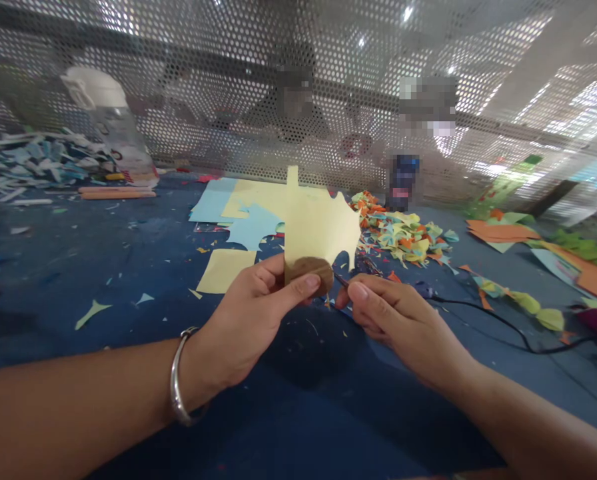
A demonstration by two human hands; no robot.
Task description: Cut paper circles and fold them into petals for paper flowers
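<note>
My left hand point(258, 303) pinches a pale yellow paper sheet point(318, 223) upright together with a round brown disc point(309, 272) pressed against the sheet's lower edge. The sheet has ragged cut-outs along its right side. A silver bangle point(178, 377) sits on my left wrist. My right hand point(393, 317) is closed on a thin dark pen-like tool point(342, 281) whose tip touches the disc's right edge. Both hands hover over the dark blue table point(103, 267).
Yellow and light blue paper sheets point(243, 207) lie behind the hands. A heap of colourful scraps point(403, 233) lies right of them. Orange and green papers point(508, 230) and a black cable point(503, 327) are at right. A plastic jar point(113, 127) stands back left before a perforated screen; people sit beyond.
</note>
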